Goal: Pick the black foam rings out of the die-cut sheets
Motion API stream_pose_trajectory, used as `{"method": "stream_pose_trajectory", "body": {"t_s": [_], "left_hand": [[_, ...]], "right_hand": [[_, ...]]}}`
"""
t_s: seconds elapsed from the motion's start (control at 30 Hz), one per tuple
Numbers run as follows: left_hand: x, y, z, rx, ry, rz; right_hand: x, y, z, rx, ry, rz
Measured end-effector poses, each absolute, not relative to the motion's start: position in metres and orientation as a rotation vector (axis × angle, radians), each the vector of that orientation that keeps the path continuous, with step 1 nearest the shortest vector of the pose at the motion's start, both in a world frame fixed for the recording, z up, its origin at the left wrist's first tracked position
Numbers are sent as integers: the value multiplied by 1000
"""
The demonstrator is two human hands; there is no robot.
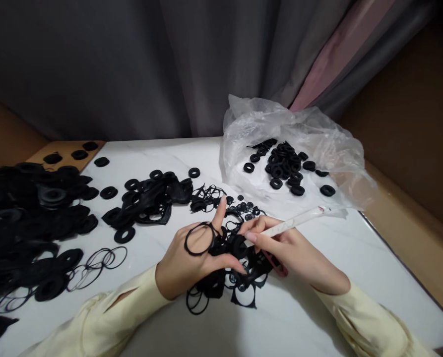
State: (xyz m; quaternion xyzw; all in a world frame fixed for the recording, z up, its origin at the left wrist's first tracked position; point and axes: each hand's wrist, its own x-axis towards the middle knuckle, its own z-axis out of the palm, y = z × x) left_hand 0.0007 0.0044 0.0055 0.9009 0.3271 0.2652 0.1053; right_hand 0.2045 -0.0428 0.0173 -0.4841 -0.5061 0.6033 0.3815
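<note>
My left hand point(186, 255) is over a heap of black rubber pieces, its thumb and a finger spread wide apart. A thin black loop point(200, 239) lies across the back of that hand. Between its spread fingers, a thick black rubber ring point(239, 245) sits by the fingertips of my right hand point(281, 243). My right hand is closed around a slim white pen-shaped tool point(295, 220), its far end pointing up and right. The tool's working tip is mostly hidden by fingers. Under the hands lie black cut-out scraps point(245, 296) and small discs.
A clear plastic bag point(299, 124) with several black rings stands at the back right. Large piles of black rings point(52, 198) cover the left side, near a brown board point(94, 148). More pieces point(150, 198) lie mid-table. A reddish handle point(277, 266) shows below my right hand. Grey curtains hang behind.
</note>
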Motion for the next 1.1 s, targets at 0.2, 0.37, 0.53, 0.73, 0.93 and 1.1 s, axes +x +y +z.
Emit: {"method": "stream_pose_trajectory", "body": {"t_s": [0.2,0.37,0.53,0.73,0.93,1.1], "left_hand": [[1,7,13,2728,1126,921],[2,7,14,2627,1395,865],[-12,25,37,2240,1769,1083],[-15,38,57,1648,1413,812],[-15,34,54,1168,1127,477],[-19,40,49,859,791,414]], "right_hand": [[202,-44,17,-1214,-1293,1429],[201,-44,17,-1253,-1284,1457],[207,-41,6,-1351,-1164,1581],[205,-33,2,-1406,-1140,1495],[198,-12,0,-1367,-1348,1257],[187,28,-3,-1346,-1485,1048]]}}
